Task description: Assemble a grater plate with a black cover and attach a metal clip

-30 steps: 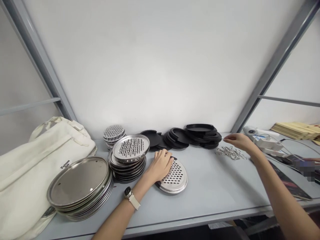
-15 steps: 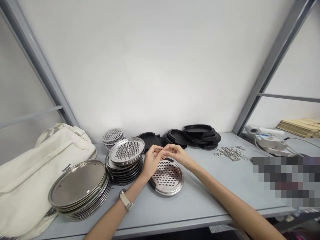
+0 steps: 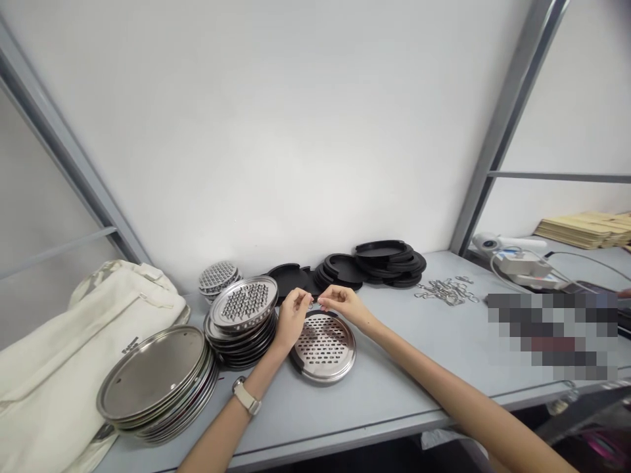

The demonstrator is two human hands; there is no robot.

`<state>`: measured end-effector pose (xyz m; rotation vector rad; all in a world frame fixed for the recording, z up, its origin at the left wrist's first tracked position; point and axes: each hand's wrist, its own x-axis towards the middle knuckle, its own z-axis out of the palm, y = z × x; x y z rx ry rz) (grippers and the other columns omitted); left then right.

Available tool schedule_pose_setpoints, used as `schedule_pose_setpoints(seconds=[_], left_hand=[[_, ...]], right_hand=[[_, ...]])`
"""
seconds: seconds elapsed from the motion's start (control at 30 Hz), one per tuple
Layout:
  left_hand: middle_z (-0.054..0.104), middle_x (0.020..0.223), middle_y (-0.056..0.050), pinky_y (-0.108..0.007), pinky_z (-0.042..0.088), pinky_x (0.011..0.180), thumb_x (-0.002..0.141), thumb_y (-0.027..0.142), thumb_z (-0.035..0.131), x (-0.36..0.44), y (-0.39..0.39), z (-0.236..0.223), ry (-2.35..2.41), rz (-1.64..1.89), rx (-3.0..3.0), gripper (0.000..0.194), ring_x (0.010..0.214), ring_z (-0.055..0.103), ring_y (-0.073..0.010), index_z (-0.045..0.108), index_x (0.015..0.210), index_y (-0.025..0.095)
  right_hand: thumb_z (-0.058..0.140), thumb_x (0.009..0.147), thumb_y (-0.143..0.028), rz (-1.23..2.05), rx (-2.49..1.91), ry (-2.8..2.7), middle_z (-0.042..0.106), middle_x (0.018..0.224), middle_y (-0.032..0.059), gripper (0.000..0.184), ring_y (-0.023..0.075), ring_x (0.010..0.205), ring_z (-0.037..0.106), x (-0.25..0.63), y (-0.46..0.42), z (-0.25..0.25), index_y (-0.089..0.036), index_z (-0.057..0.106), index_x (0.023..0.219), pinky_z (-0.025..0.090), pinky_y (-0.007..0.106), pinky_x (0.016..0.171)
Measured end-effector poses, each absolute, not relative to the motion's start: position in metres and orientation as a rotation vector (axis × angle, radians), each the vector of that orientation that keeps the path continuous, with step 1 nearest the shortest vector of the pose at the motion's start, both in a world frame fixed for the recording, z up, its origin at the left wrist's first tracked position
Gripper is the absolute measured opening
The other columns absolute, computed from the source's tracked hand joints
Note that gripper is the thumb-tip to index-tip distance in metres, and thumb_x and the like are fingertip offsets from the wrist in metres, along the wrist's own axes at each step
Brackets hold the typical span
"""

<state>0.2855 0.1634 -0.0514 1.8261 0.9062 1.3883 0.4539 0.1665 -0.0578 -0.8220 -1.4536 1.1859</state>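
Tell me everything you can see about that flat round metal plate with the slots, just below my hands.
The slotted plate is round, silvery and shiny, probably steel, with rows of oblong holes and a raised rim. A black piece edges its left side. It lies flat on the grey table, right of the toothed grater discs. Whether either hand touches its far edge is unclear.

This looks like a workshop or packing station: a gray desk [image 3: 394, 368] in a metal frame [image 3: 497, 131], with repeated stacks of grater discs [image 3: 246, 303], metal plates [image 3: 152, 374] and black rings [image 3: 387, 256] (many alike).
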Motion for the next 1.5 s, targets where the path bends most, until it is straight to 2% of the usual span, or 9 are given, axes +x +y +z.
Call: schedule_pose_setpoints(seconds=[0.1,0.23,0.43,0.63,0.8,0.9,1.07,1.37,1.5], left_hand=[[0.059,0.074,-0.002,-0.025,0.046,0.073,0.088,0.037,0.048,0.287,0.163,-0.051,0.827,1.351,1.837,0.026,0.075,0.058,-0.0138,0.055,0.077,0.015],[0.061,0.071,-0.002,-0.025,0.047,0.07,0.085,0.039,0.053,0.287,0.162,-0.051,0.859,1.31,1.828,0.026,0.07,0.058,-0.0137,0.059,0.079,0.014],[0.067,0.082,-0.006,-0.028,0.049,0.072,0.08,0.034,0.06,0.287,0.158,-0.05,0.901,1.263,1.87,0.021,0.076,0.063,-0.0165,0.065,0.086,0.014],[0.067,0.079,-0.004,-0.026,0.048,0.069,0.08,0.028,0.06,0.288,0.156,-0.047,1.008,1.298,2.001,0.014,0.073,0.062,-0.0148,0.066,0.082,0.015],[0.064,0.079,-0.004,-0.026,0.048,0.068,0.08,0.025,0.059,0.285,0.161,-0.051,1.057,1.359,2.024,0.012,0.072,0.061,-0.0142,0.066,0.08,0.015],[0.063,0.078,-0.004,-0.026,0.048,0.067,0.079,0.023,0.06,0.283,0.165,-0.054,1.086,1.38,2.038,0.01,0.071,0.06,-0.0139,0.065,0.078,0.015],[0.062,0.075,-0.002,-0.026,0.047,0.066,0.079,0.021,0.059,0.283,0.164,-0.055,1.127,1.345,2.105,0.008,0.07,0.059,-0.0133,0.065,0.076,0.016],[0.061,0.075,-0.002,-0.025,0.046,0.067,0.078,0.018,0.058,0.283,0.165,-0.056,1.098,1.342,2.12,0.008,0.07,0.059,-0.013,0.066,0.076,0.017],[0.062,0.075,-0.002,-0.024,0.045,0.064,0.078,0.019,0.059,0.282,0.165,-0.056,1.095,1.342,2.126,0.008,0.069,0.059,-0.0128,0.066,0.077,0.017]], right_hand=[[0.072,0.067,-0.044,1.128,-0.828,-1.471,0.066,0.072,0.0013,0.031,0.014,0.068,0.06,0.455,0.164,-0.055,-0.015,0.064,0.074,0.048,0.028,0.069],[0.071,0.069,-0.046,1.159,-0.837,-1.461,0.064,0.068,0.0002,0.032,0.0118,0.061,0.056,0.454,0.162,-0.055,-0.015,0.065,0.077,0.047,0.027,0.065],[0.073,0.065,-0.049,1.315,-0.801,-1.374,0.066,0.071,0.0017,0.037,0.0141,0.066,0.062,0.452,0.165,-0.063,-0.016,0.063,0.077,0.051,0.029,0.068],[0.072,0.067,-0.049,1.347,-0.809,-1.365,0.066,0.071,0.0022,0.036,0.0132,0.066,0.063,0.45,0.165,-0.066,-0.015,0.063,0.077,0.051,0.028,0.069],[0.071,0.068,-0.047,1.231,-0.824,-1.451,0.063,0.073,0.0002,0.035,0.0126,0.064,0.06,0.45,0.166,-0.065,-0.016,0.062,0.081,0.05,0.027,0.063],[0.067,0.073,-0.044,1.127,-0.822,-1.571,0.061,0.075,-0.0005,0.03,0.0118,0.061,0.059,0.452,0.166,-0.065,-0.017,0.06,0.083,0.048,0.026,0.062],[0.055,0.084,-0.037,0.995,-0.875,-1.704,0.059,0.061,-0.0025,0.019,0.0135,0.06,0.059,0.452,0.16,-0.064,-0.019,0.056,0.078,0.046,0.026,0.061],[0.065,0.074,-0.046,1.161,-0.827,-1.684,0.058,0.058,-0.0028,0.029,0.0126,0.055,0.055,0.452,0.16,-0.058,-0.018,0.057,0.076,0.044,0.026,0.059],[0.064,0.075,-0.044,1.2,-0.809,-1.693,0.056,0.06,-0.0026,0.028,0.0113,0.055,0.052,0.453,0.16,-0.058,-0.017,0.057,0.077,0.043,0.025,0.058]])
